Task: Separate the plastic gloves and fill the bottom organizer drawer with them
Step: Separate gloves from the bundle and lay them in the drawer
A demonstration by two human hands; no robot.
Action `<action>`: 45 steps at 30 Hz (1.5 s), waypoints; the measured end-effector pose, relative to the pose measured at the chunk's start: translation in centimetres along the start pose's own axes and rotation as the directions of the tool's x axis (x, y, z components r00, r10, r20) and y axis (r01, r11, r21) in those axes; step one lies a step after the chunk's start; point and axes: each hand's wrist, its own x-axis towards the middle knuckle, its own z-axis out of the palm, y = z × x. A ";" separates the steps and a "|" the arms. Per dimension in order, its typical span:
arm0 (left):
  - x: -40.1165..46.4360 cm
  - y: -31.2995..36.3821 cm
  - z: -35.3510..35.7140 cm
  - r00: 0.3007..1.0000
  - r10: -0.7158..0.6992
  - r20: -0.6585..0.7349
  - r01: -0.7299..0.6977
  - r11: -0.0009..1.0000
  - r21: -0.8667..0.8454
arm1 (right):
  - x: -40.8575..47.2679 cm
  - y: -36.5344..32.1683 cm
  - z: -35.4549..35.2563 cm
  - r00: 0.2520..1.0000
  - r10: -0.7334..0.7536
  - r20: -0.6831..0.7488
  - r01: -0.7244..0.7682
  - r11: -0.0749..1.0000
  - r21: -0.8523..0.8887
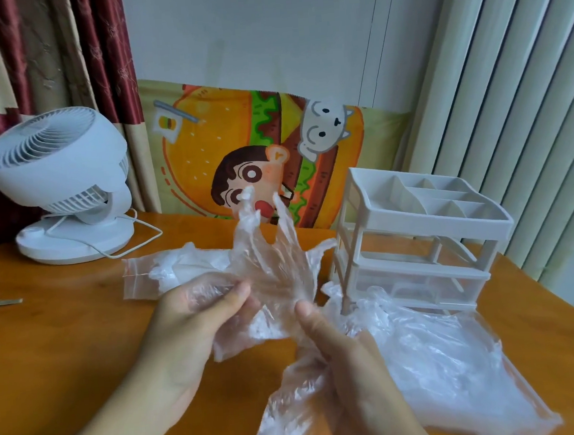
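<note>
Thin clear plastic gloves (268, 263) stand up between my hands, fingers pointing away from me. My left hand (197, 313) pinches the cuff edge with thumb and fingers. My right hand (337, 347) grips the same bunch from the right, thumb up. A white three-tier organizer (414, 241) stands to the right on the wooden table (65, 337). Its bottom drawer (468, 357) is pulled out toward me and holds a loose heap of clear gloves. A clear zip bag (166, 271) with more gloves lies behind my left hand.
A white desk fan (63, 187) with its cord stands at the back left. A cartoon burger cloth (256, 151) hangs behind the table. A metal tool tip (0, 303) lies at the left edge. Curtains and vertical blinds (526, 95) close off the back.
</note>
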 end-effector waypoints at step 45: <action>2.3 0.8 -3.5 0.948 0.142 -0.286 0.047 0.825 0.563 | 0.2 0.3 0.0 0.995 0.089 -0.032 -0.084 0.985 0.152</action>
